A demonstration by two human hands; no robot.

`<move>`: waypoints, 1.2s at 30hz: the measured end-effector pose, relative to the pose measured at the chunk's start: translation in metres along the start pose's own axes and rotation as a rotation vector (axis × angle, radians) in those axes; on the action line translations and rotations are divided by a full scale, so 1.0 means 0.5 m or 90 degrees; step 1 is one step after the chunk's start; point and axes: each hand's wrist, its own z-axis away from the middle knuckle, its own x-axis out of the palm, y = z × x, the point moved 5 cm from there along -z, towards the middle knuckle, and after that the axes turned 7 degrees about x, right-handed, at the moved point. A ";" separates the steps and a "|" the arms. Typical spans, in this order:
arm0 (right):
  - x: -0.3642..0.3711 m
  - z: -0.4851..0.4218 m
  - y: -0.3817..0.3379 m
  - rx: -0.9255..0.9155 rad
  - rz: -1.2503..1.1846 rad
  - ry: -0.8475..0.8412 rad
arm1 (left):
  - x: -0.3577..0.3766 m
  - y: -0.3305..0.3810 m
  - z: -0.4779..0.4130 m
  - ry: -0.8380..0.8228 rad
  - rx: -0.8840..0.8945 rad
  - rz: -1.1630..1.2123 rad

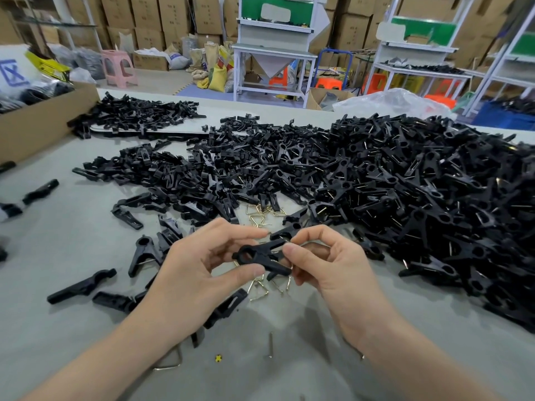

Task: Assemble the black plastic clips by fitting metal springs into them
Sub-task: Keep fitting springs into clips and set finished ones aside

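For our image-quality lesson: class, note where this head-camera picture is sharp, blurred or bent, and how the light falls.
Head view: the held clip, the left hand and the right hand are sharp; loose clips at the left edge smear; the wide lens tilts the shelving frames; lighting is soft and even, with faint shadows under the arms and small glints on the springs.

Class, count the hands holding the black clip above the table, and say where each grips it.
2. The left hand pinches the clip near its ringed end; the right hand pinches its other end. No further hand shows.
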 end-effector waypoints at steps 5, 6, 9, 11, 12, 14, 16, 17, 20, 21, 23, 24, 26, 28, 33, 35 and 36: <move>0.007 -0.001 0.003 0.011 -0.013 -0.021 | 0.006 -0.003 0.002 -0.006 -0.010 0.011; 0.008 -0.001 0.005 0.021 -0.023 -0.025 | 0.007 -0.002 0.002 -0.004 -0.011 0.016; 0.015 -0.003 0.017 0.079 -0.102 -0.059 | 0.007 0.004 0.001 0.008 -0.013 0.053; 0.023 -0.002 0.022 0.121 -0.165 -0.099 | 0.006 0.007 0.002 0.018 -0.021 0.086; 0.025 -0.002 0.024 0.138 -0.187 -0.117 | 0.006 0.008 0.002 0.021 -0.025 0.092; 0.028 0.000 0.026 0.153 -0.204 -0.142 | 0.006 0.008 0.001 0.020 -0.030 0.082; 0.029 0.001 0.025 0.148 -0.201 -0.147 | 0.005 0.005 0.002 0.007 -0.033 0.032; 0.029 0.001 0.025 0.143 -0.194 -0.146 | 0.006 0.003 0.002 -0.006 -0.031 -0.005; 0.031 0.001 0.025 0.124 -0.177 -0.135 | 0.012 -0.001 0.004 -0.047 -0.003 -0.105; 0.032 0.001 0.026 0.119 -0.174 -0.137 | 0.013 -0.001 0.005 -0.052 0.006 -0.126; 0.037 0.002 0.026 0.111 -0.174 -0.149 | 0.014 -0.002 0.004 -0.059 0.024 -0.164; 0.039 0.002 0.027 0.110 -0.175 -0.157 | 0.014 0.000 0.004 -0.060 0.033 -0.176; 0.041 0.003 0.030 0.116 -0.181 -0.178 | 0.013 0.003 0.003 -0.057 0.051 -0.174; 0.046 0.007 0.033 0.134 -0.197 -0.223 | 0.012 0.004 0.002 -0.051 0.065 -0.151; 0.067 0.023 0.036 0.189 -0.252 -0.362 | 0.007 0.009 0.006 -0.022 0.081 -0.152; 0.072 0.029 0.032 0.196 -0.259 -0.395 | 0.009 0.009 0.008 -0.022 0.077 -0.142; 0.073 0.031 0.030 0.199 -0.263 -0.405 | 0.010 0.010 0.008 -0.021 0.079 -0.139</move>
